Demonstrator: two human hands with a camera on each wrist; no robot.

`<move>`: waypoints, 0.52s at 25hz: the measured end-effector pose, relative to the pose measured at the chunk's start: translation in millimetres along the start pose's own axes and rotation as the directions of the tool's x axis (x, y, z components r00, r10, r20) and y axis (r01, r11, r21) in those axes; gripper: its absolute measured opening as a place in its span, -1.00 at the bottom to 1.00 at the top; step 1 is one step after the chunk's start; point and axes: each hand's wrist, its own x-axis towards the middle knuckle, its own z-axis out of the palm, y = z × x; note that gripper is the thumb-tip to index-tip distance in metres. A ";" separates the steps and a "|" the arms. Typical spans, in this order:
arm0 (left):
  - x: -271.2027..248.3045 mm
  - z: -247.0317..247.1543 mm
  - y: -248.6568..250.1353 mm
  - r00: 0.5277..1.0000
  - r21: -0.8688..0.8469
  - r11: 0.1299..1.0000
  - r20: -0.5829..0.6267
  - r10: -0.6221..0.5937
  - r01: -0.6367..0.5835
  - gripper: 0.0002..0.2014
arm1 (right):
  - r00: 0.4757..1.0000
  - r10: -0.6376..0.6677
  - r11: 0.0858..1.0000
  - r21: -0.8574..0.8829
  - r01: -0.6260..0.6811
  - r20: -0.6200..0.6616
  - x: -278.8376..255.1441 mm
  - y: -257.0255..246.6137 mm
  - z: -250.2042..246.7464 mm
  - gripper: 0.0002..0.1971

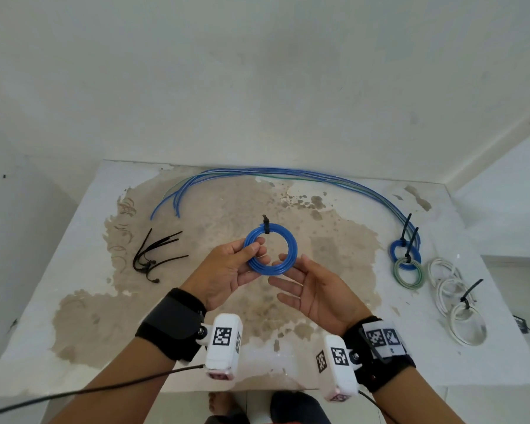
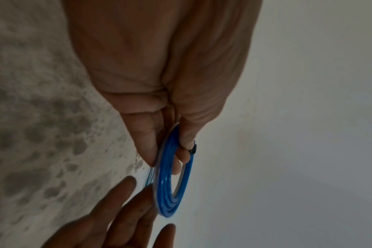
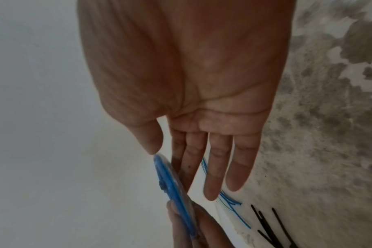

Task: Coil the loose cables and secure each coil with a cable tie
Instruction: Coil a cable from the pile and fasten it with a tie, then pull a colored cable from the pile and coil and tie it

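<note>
A small blue cable coil (image 1: 288, 240) is held up over the middle of the table, with a black cable tie (image 1: 266, 226) cinched at its top. My left hand (image 1: 227, 270) pinches the coil's left side between thumb and fingers; the left wrist view shows the blue cable coil (image 2: 170, 184) edge-on in that pinch. My right hand (image 1: 312, 289) is palm up with straight fingers just under and beside the coil's right side. In the right wrist view the blue cable coil (image 3: 172, 186) sits beyond my thumb tip, and touch is unclear.
Long loose blue and green cables (image 1: 288, 174) arc along the table's far edge. Spare black cable ties (image 1: 156, 252) lie at the left. Tied blue and green coils (image 1: 406, 261) and white coils (image 1: 459, 304) lie at the right. The stained table (image 1: 135, 316) ends near my wrists.
</note>
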 end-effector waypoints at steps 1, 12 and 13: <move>4.9 6.9 -0.4 1.000 -0.009 1.000 -0.001 -0.002 0.002 -0.73 | 0.999 -0.017 0.999 0.043 0.016 0.029 -1.5 -1.3 -6.3 -0.64; 95.1 97.6 -80.8 0.993 0.611 0.783 -0.086 -0.082 0.117 -0.65 | 0.951 -0.273 0.842 -0.514 0.165 -0.142 -38.2 -43.1 -132.0 -0.82; 109.2 98.7 -97.6 0.993 0.752 0.649 -0.110 -0.046 0.113 -0.61 | 0.932 -0.317 0.735 -0.666 0.125 -0.176 -44.4 -42.1 -156.4 -0.83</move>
